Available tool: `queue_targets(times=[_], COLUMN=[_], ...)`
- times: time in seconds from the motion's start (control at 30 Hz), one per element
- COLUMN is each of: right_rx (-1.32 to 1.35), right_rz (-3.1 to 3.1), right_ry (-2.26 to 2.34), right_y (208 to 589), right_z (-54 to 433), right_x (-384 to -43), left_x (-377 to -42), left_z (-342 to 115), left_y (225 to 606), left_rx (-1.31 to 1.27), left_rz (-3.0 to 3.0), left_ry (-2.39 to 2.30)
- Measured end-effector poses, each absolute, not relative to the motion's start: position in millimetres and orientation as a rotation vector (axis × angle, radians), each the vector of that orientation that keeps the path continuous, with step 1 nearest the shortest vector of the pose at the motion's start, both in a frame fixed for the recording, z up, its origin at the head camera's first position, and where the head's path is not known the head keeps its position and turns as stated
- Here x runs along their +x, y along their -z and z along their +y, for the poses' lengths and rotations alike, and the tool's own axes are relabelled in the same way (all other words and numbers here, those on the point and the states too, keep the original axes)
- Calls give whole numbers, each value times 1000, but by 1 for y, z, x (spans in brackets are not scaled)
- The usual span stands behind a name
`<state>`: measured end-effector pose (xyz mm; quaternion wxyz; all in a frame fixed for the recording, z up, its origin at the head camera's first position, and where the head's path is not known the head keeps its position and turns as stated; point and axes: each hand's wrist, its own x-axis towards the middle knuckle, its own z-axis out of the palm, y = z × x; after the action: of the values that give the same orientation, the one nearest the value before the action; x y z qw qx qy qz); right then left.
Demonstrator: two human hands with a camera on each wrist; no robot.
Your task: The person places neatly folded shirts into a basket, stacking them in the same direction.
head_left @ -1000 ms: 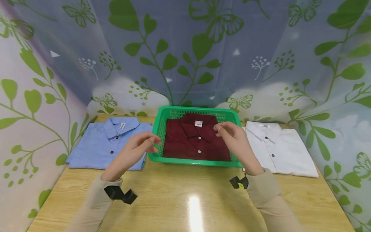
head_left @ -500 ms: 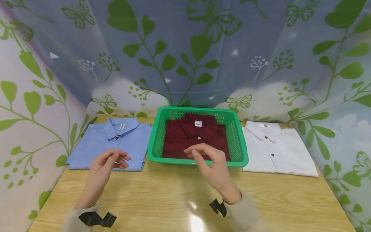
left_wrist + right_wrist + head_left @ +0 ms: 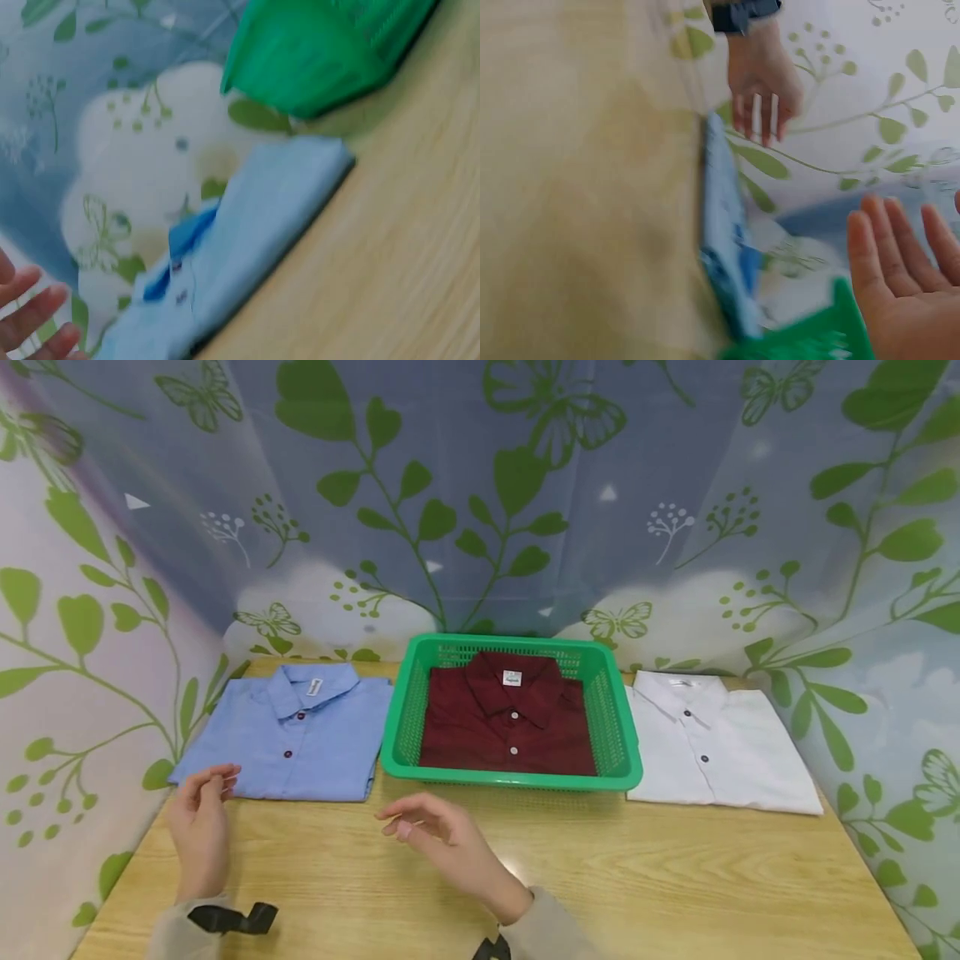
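My left hand point(image 3: 202, 827) is over the near left corner of the folded blue shirt point(image 3: 330, 756), its fingers loosely bent with nothing in them. In the left wrist view its fingers point(image 3: 34, 322) show at the lower left edge, apart from the blue shirt point(image 3: 247, 232). My right hand point(image 3: 453, 843) hovers over the table in front of the green basket point(image 3: 510, 780), holding nothing; the right wrist view shows this hand point(image 3: 907, 277) with fingers extended. Inside the basket lies a folded dark red shirt point(image 3: 480, 735) with white buttons, collar toward the back.
A folded white shirt point(image 3: 742, 752) lies to the right of the basket. The wooden table point(image 3: 675, 877) is bounded by a patterned curtain point(image 3: 465, 485) at the back and on both sides. The blue shirt is close to the basket's left side.
Both hands have drawn back from the basket and moved left and nearer, the left hand to the blue shirt's near corner. The basket and shirts have stayed in place.
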<state>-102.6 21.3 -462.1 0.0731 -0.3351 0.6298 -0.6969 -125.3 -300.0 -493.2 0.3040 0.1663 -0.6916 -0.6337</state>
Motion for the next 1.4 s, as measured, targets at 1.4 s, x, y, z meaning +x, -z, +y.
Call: queue_targets(times=[1.4], right_rx=[-455], right_rz=[1271], right_ry=[2120], right_y=[543], right_z=[-35], right_x=[-152], left_x=[-160], left_z=[-367], left_y=[553], left_rx=[752], left_rz=[-1964], left_ry=[1055])
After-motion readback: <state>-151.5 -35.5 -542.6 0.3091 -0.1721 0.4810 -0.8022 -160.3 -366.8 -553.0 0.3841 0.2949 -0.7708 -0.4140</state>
